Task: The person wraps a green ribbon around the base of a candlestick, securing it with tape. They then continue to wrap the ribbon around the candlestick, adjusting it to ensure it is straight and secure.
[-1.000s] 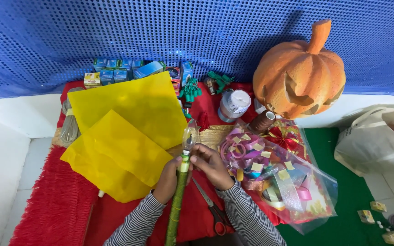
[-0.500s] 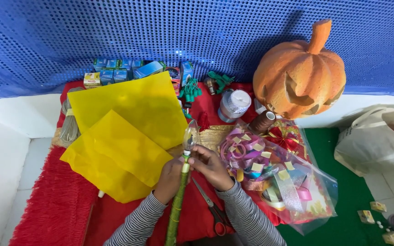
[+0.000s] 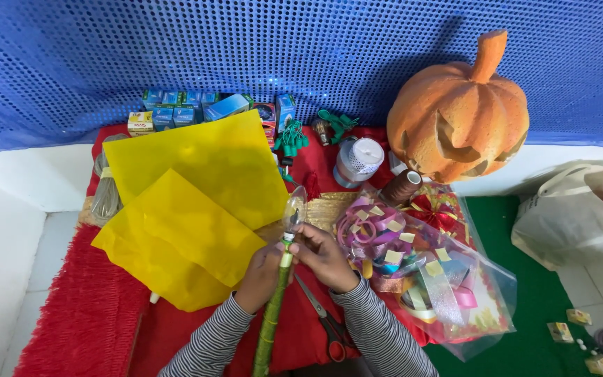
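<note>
Left hand and right hand both pinching green-wrapped stick below clear bulb; scissors just right.

Small blue and yellow boxes line the rug's far edge; a clear ribbon bag lies right.

Both forearms, sleeved in grey-and-white stripes, are brought in from the lower edge and angled toward each other. The left hand is closed, knuckles up, with its fingers curled inward. The right hand is set just beside it, slightly higher, its thumb and fingertips pinched together toward the left. The two hands are held close, almost touching, with wrists bent slightly inward.
</note>
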